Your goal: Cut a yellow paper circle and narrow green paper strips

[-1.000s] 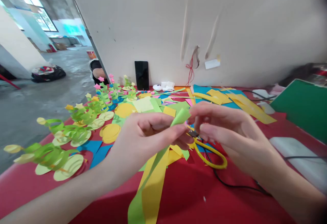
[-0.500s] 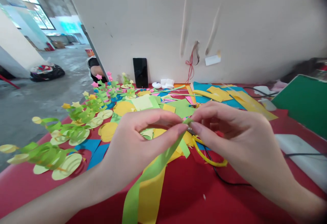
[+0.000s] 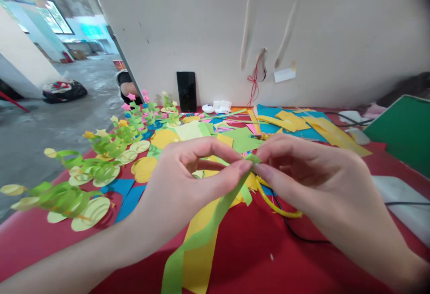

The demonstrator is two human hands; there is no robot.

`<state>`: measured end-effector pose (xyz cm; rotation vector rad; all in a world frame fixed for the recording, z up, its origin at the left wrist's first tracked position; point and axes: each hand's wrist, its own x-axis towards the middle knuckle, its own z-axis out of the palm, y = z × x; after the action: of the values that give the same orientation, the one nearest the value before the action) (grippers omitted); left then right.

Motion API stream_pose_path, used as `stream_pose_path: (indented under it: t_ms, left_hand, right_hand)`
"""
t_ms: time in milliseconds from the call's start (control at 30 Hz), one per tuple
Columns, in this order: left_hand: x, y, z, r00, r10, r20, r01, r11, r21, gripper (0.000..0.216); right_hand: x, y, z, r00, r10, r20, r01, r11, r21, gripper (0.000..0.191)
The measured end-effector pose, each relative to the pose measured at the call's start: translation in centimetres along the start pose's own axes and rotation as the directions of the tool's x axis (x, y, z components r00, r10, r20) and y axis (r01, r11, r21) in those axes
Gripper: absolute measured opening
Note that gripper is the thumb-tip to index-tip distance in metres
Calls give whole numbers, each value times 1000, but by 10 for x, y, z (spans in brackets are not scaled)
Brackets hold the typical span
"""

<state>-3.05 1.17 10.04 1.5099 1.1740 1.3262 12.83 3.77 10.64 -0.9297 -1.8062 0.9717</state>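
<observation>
A long green paper strip (image 3: 204, 233) runs up from the near edge of the view to my fingertips. Its upper end is pinched between the thumb and forefinger of my left hand (image 3: 183, 186). The thumb and fingers of my right hand (image 3: 312, 186) close on the tip of the same strip, nearly touching the left fingertips. Beneath the strip lies a yellow paper strip (image 3: 198, 262) on the red table (image 3: 248, 249). Yellow-handled scissors (image 3: 280, 211) rest under my right hand, their blades mostly hidden.
Several green paper spirals (image 3: 63, 202) with yellow or pink tips line the table's left side. A black phone (image 3: 187, 91) leans on the white wall (image 3: 201, 21). Blue paper (image 3: 124, 195), yellow discs (image 3: 144, 169) and a green board (image 3: 403, 130) lie around. A black cable (image 3: 298, 236) crosses rightward.
Both hands stay at the end of the green strip. A little more of its folded tip shows between the fingertips now. The whole view has shifted slightly.
</observation>
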Motion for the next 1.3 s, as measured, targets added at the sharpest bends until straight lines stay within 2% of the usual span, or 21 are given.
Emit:
stream_pose_path:
  t_ms: [367,1033,1300]
  left_hand:
    - [-1,-1,-1,1000,-13,24,13,1000,-19,4]
    - [1,-3,-2,1000,-28,-9,29,1000,11,3]
    - [2,-2,0,1000,2,-7,-2,1000,-3,7]
  right_hand:
    - [-1,1,-1,1000,11,14,-11,1000,1,2]
    - [1,5,-4,996,83,45,-83,997,-3,4]
    - [1,4,-2,999,38,39,-37,999,-14,2]
